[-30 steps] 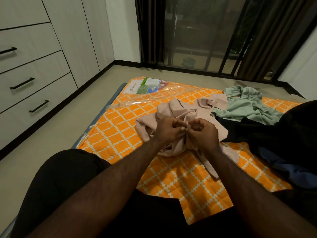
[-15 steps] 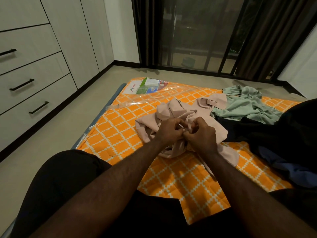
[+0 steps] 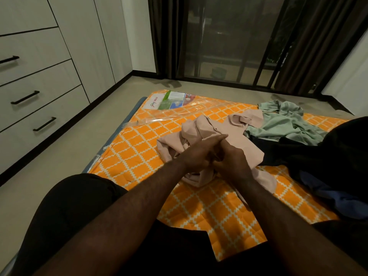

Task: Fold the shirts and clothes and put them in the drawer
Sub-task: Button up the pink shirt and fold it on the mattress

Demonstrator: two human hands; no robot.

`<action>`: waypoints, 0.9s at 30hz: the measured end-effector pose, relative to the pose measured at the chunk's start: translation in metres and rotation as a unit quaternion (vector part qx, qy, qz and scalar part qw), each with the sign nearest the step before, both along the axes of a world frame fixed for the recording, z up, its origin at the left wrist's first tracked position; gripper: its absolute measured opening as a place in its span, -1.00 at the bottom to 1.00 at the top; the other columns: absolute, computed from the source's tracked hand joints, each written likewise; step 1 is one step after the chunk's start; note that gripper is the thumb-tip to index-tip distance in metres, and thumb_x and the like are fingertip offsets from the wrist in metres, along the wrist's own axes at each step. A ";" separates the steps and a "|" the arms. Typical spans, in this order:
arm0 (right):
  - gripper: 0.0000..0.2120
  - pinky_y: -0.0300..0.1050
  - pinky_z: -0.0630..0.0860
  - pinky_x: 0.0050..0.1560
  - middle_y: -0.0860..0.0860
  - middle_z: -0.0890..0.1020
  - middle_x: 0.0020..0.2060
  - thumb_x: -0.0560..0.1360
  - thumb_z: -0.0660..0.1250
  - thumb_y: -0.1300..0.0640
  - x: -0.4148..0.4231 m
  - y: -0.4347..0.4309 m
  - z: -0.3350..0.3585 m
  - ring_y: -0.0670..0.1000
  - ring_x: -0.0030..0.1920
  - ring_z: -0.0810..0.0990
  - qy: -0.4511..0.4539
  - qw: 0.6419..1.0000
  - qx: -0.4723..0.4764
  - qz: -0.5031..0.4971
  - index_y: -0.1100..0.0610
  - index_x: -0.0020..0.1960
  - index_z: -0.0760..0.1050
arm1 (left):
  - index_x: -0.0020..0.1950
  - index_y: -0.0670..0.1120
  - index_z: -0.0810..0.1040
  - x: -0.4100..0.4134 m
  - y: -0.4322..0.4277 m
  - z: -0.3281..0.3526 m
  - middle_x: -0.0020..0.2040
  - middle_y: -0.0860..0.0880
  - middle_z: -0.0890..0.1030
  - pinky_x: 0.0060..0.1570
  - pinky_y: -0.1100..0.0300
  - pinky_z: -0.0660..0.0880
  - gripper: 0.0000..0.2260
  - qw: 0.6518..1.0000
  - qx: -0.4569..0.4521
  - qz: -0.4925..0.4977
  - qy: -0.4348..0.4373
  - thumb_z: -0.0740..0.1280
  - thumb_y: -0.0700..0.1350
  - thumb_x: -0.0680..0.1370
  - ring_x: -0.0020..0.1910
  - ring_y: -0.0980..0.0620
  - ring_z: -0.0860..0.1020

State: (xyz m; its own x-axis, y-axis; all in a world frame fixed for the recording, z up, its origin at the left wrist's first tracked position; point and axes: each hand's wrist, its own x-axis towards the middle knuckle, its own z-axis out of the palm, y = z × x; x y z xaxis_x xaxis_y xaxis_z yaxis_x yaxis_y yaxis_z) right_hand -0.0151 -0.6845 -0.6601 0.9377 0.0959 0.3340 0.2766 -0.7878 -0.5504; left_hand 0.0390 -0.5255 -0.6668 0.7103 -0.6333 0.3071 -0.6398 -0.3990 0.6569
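Observation:
A crumpled pink shirt (image 3: 211,128) lies in the middle of the orange quilted mattress (image 3: 137,150). My left hand (image 3: 199,156) and my right hand (image 3: 234,158) are pressed together on top of it. The left hand's fingers stretch forward along the right hand, whose fingers are curled. Bunched pink cloth comes out from under both hands; the grip itself is hidden between them. The white drawers (image 3: 39,92) with black handles stand shut along the left wall.
A pale green shirt (image 3: 282,124) lies behind the pink one. Dark clothes (image 3: 318,156) and a blue garment (image 3: 348,204) are piled on the right. A clear plastic wrapper with a printed label (image 3: 169,100) covers the mattress's far corner. My leg in black shorts (image 3: 75,206) rests front left.
My hands have closed tighter together on the pink shirt, and the left hand's fingers now stretch forward over the right hand. The camera has tilted slightly.

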 end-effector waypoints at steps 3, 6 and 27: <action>-0.58 0.14 0.66 -0.09 0.06 0.71 -0.04 0.44 0.53 0.18 0.000 0.002 0.001 0.10 -0.06 0.69 -0.026 1.000 -0.007 0.002 0.07 0.24 0.49 | 0.33 -0.08 0.50 0.002 0.000 -0.002 0.16 -0.03 0.61 -0.04 0.19 0.57 -0.55 0.998 0.015 0.044 -0.040 0.43 -0.29 0.46 0.05 0.09 0.58; -0.72 0.14 0.65 -0.14 0.07 0.70 -0.09 0.50 0.49 0.18 0.000 0.003 0.001 0.11 -0.13 0.68 -0.036 0.999 -0.003 -0.015 0.09 0.13 0.47 | 0.15 -0.05 0.60 0.003 -0.004 -0.008 0.02 0.03 0.61 -0.09 -0.02 0.58 -0.73 0.995 0.040 0.067 -0.059 0.39 -0.21 0.46 -0.04 0.07 0.58; -0.79 -0.29 0.31 -0.40 -0.04 0.50 -0.27 0.63 0.29 0.22 0.000 0.008 0.004 -0.01 -0.32 0.49 -0.073 0.997 0.002 -0.035 0.03 0.02 0.25 | 0.06 -0.08 0.62 -0.007 -0.014 0.001 -0.09 -0.03 0.63 -0.17 0.08 0.49 -0.83 0.986 0.027 0.150 -0.068 0.30 -0.14 0.52 -0.12 0.02 0.53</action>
